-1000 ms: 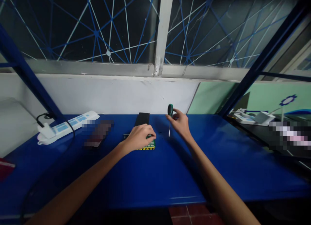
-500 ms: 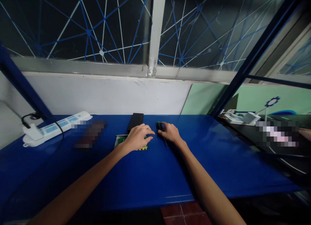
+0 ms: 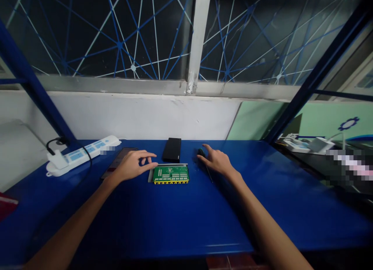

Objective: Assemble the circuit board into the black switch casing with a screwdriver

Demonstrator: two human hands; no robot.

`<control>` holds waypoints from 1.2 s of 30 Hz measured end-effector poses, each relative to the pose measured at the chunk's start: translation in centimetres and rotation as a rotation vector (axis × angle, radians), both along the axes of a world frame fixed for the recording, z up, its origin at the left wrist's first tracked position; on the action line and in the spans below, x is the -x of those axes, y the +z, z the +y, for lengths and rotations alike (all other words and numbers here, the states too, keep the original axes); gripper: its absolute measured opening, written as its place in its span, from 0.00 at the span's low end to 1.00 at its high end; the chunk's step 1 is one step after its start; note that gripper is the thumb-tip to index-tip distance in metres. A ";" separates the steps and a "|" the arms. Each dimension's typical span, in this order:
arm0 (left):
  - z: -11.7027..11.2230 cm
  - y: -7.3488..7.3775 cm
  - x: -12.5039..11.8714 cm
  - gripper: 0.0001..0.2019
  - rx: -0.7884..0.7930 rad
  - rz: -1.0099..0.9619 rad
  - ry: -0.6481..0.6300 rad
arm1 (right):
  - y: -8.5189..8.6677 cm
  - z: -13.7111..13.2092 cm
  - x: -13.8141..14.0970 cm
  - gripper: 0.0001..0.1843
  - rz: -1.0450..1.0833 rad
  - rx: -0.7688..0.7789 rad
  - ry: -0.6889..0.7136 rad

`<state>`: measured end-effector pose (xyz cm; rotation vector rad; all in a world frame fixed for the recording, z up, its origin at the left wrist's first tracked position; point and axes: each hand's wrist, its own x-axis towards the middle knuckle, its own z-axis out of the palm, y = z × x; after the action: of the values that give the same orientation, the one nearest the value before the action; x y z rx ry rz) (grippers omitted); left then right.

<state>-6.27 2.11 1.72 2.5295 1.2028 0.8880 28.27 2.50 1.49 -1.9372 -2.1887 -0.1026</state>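
A green circuit board (image 3: 170, 173) with a row of yellow ports along its near edge lies on a grey metal plate (image 3: 150, 176). My left hand (image 3: 135, 165) hovers at the board's left end, thumb and fingers apart, holding nothing. To the board's right, a screwdriver (image 3: 201, 151) with a dark green handle lies on the table, its thin shaft slanting toward me. My right hand (image 3: 217, 161) is beside that handle, index finger and thumb spread around it without a visible grip. Behind the board lies a flat black case (image 3: 172, 149).
On the blue table (image 3: 175, 219), a white power strip (image 3: 87, 151) with a plugged-in adapter and black cable stands at the back left. A dark phone-like slab (image 3: 116, 161) lies partly behind my left hand. Blue frame posts (image 3: 305, 83) rise at both sides.
My left hand has moved left off the board, uncovering it. My right hand's index finger and thumb have spread apart at the screwdriver handle. The view has shifted slightly left.
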 end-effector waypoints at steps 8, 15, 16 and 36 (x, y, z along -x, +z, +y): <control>-0.5 0.8 0.4 0.25 0.085 0.125 -0.039 | 1.9 -2.3 3.0 0.22 0.268 -0.184 0.281; -1.2 1.0 -0.2 0.32 0.101 0.203 -0.065 | 1.7 -3.5 5.2 0.30 0.093 -0.037 0.456; -1.2 0.8 -0.2 0.32 0.101 0.188 -0.078 | 1.7 -3.6 5.2 0.31 0.067 -0.039 0.455; -0.7 0.0 -0.1 0.34 0.271 0.026 -0.147 | 1.2 -3.4 5.2 0.26 0.131 0.021 0.440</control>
<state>-6.18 1.39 1.72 2.3798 1.0482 0.6134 23.10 -0.93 2.74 -1.3828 -2.4682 0.1153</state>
